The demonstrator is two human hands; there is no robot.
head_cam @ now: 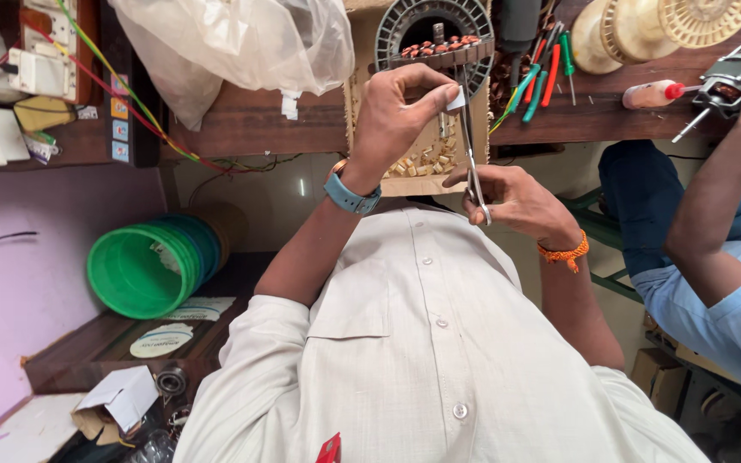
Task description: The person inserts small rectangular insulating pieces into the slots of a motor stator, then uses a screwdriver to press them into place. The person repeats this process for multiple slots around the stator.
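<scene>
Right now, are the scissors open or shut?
Nearly shut: the scissors show as one thin line up to the small white strip, right hand on the handles.

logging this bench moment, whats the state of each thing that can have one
scissors: in right hand, blades nearly shut on strip
white strip: pinched by left hand
motor stator: upright, copper windings exposed
green buckets: nested, on their side
cardboard box: open
</scene>
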